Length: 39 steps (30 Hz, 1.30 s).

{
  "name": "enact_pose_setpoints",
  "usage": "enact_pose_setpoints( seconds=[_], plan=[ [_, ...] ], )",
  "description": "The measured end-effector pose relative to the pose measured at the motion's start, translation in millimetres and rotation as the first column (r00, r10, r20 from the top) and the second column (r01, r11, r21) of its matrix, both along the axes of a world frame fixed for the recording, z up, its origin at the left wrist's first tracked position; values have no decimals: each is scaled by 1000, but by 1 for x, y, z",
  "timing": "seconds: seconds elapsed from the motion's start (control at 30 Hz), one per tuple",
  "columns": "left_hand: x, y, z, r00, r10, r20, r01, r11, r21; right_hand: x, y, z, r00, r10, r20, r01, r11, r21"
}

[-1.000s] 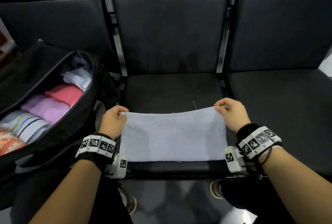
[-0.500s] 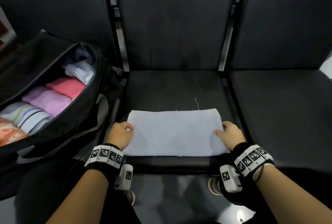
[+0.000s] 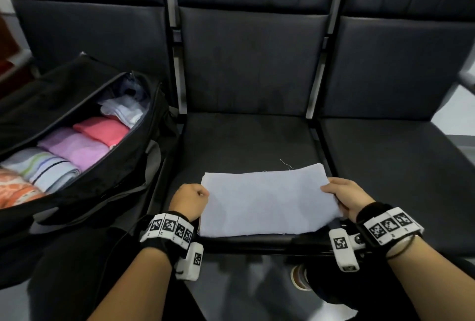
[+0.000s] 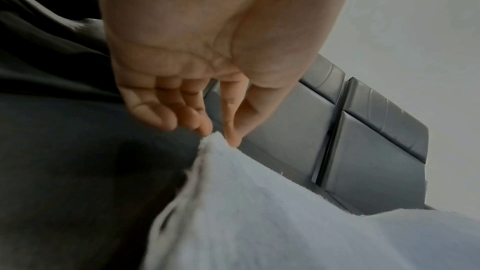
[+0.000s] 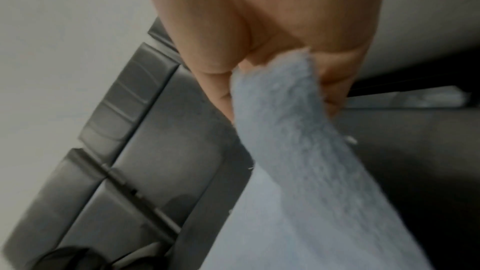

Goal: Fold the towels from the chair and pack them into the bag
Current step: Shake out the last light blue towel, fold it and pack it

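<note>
Far left of the hands: open black bag (image 3: 77, 166) on the left seat, unzipped. Inside, a row of folded towels (image 3: 77, 148): orange-patterned nearest, then striped, lilac, pink, and white at the far end.

Left hand (image 3: 189, 201), wrist band with printed markers, at the left edge of the pale blue towel (image 3: 267, 202). Left wrist view: thumb and forefinger tip pinch the towel's corner (image 4: 215, 139); the other fingers curl loosely beside it.

Towel lies folded in a flat rectangle between the two hands, on the front part of the middle seat (image 3: 246, 140). A loose thread sticks up at its far edge. The right side of the towel looks lifted a little off the seat; the left side lies flat.

Right hand (image 3: 344, 197), same marker band, at the towel's right edge. Right wrist view: thumb on one side, fingers on the other, clamped on the folded edge (image 5: 280, 93). Picture is blurred, so finger detail is poor.

Surface: a row of three dark padded seats with upright backrests, joined by grey metal bars. Right seat (image 3: 401, 166) lies beyond the right hand. Pale floor shows at the far right; a shoe (image 3: 299, 277) shows below the seat front.
</note>
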<state>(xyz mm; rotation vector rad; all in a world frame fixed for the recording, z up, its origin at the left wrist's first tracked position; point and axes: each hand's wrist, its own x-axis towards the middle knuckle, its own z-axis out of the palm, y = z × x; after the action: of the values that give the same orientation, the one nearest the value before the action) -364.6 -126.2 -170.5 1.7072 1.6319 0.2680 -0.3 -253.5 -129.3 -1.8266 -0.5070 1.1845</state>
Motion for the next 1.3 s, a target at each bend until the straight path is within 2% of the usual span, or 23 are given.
enact_pose_setpoints(
  seconds=[0.1, 0.17, 0.23, 0.33, 0.4, 0.5, 0.63, 0.73, 0.87, 1.03, 1.13, 1.2, 1.3],
  plan=[
    [7, -1, 7, 979, 68, 191, -70, 998, 5, -30, 10, 17, 996, 95, 4, -95, 993, 74],
    [14, -5, 11, 915, 132, 382, -103, 990, -97, -55, 21, 27, 989, 150, 21, -151, 984, 98],
    [18, -9, 16, 830, 227, 509, -116, 964, -240, -83, 34, 34, 982, 188, 24, -189, 975, 120],
    [19, -11, 21, 730, 346, 590, -101, 908, -408, -129, 53, 37, 964, 265, 19, -265, 952, 154],
    [18, -11, 23, 707, 395, 587, -102, 878, -468, -160, 62, 32, 937, 349, -26, -342, 927, 153],
    [14, -13, 19, 722, 411, 556, -103, 859, -501, -188, 63, 17, 892, 441, -99, -432, 897, 95],
    [17, -17, 13, 778, 384, 497, -151, 882, -446, -174, 51, -6, 895, 447, -6, -445, 893, 71],
    [21, -18, 7, 839, 259, 478, -102, 939, -328, -155, 38, -17, 887, 444, 131, -454, 888, 65],
    [23, -22, 0, 892, 103, 441, -32, 986, -167, -144, 25, -20, 841, 490, 228, -515, 855, 59],
    [15, -16, 3, 850, 69, 523, -54, 998, -43, -148, 19, -17, 745, 539, 393, -622, 775, 116],
    [2, -10, 2, 853, 79, 516, -71, 997, -35, -153, 18, -17, 664, 561, 495, -687, 719, 107],
    [-4, -9, -5, 887, 81, 455, -63, 996, -55, -153, 17, -21, 540, 606, 584, -750, 661, 7],
    [-9, -12, -12, 930, 75, 361, -58, 997, -58, -149, 14, -28, 295, 702, 649, -822, 533, -203]
  ],
)
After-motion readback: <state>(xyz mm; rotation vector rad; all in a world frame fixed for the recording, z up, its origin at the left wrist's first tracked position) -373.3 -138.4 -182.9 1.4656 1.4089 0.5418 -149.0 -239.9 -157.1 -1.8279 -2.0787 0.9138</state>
